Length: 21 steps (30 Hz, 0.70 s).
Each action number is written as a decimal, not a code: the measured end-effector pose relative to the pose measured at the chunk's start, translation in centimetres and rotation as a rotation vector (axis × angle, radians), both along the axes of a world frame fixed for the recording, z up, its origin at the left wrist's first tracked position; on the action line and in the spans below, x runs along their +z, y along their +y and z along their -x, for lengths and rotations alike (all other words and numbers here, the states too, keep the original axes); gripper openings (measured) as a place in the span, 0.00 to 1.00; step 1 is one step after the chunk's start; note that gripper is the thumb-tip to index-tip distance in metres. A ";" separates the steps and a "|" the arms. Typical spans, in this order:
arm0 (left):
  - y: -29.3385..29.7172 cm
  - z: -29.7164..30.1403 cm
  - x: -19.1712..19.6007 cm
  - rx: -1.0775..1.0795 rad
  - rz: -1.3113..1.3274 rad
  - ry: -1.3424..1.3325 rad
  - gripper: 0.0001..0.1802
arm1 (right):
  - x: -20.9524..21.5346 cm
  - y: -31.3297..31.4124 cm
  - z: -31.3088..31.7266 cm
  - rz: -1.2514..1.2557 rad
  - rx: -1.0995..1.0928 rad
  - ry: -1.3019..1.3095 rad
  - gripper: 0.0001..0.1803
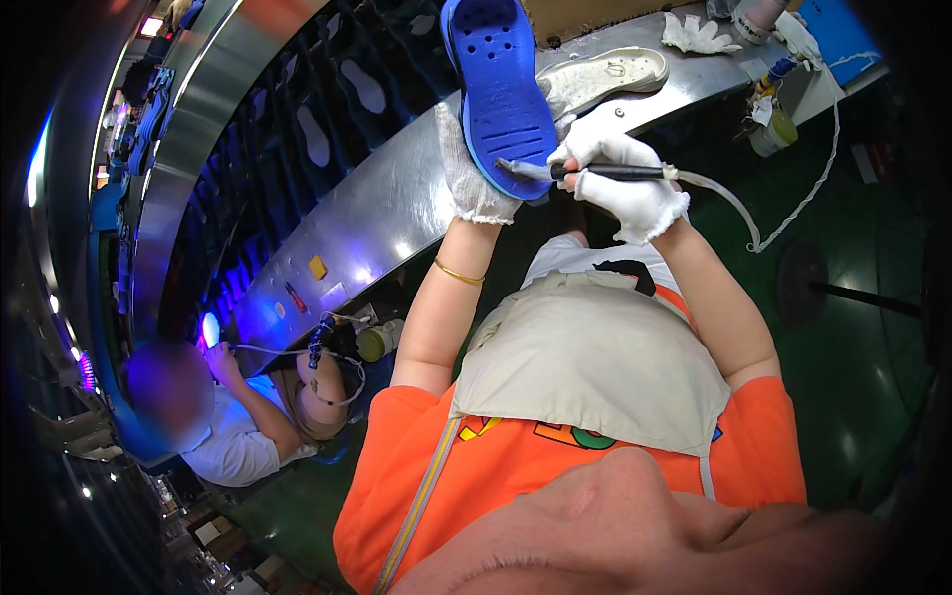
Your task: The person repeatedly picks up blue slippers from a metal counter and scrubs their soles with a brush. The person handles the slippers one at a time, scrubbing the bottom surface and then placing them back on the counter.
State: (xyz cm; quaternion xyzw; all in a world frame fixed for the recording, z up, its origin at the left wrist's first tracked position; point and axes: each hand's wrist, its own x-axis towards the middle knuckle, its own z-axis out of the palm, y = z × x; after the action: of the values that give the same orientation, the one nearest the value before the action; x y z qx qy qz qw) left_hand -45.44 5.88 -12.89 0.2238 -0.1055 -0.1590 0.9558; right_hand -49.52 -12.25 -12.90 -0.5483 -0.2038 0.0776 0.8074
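Bracing the blue clog (501, 84) sole-up, the left hand (468, 164) steadies it while the right hand (625, 178) grips a hose-fed brush tool (605, 173) against its heel.

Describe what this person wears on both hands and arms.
Both hands wear white knitted gloves. The left hand has a glove with a ragged, frayed cuff; the right hand has one ending at the wrist. A thin gold bangle circles the left forearm. Forearms are bare below short orange sleeves. No watch or markings show.
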 end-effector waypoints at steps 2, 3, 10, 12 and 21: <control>0.2 -0.3 0.2 0.054 -0.105 0.040 0.39 | 1.0 -0.1 0.4 0.127 0.054 -0.036 0.06; 0.2 -0.3 0.5 0.004 -0.070 0.028 0.39 | 0.4 0.0 0.3 0.171 0.050 -0.126 0.05; 0.3 -0.3 2.7 -0.079 -0.104 0.055 0.39 | 1.2 -0.5 -0.3 0.189 0.104 -0.032 0.06; 0.9 -0.9 2.7 -0.144 -0.085 0.084 0.40 | 1.0 -0.6 -0.1 0.297 0.121 -0.108 0.07; 1.4 -1.9 2.9 -0.162 -0.433 0.049 0.42 | 2.0 -0.7 -0.3 0.155 0.098 -0.196 0.12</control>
State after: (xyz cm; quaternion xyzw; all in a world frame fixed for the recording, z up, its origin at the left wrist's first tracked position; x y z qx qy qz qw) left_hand -43.50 7.29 -9.96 0.4103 -0.0633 -0.2595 0.8720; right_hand -49.25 -12.92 -10.92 -0.6035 -0.3016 0.0784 0.7339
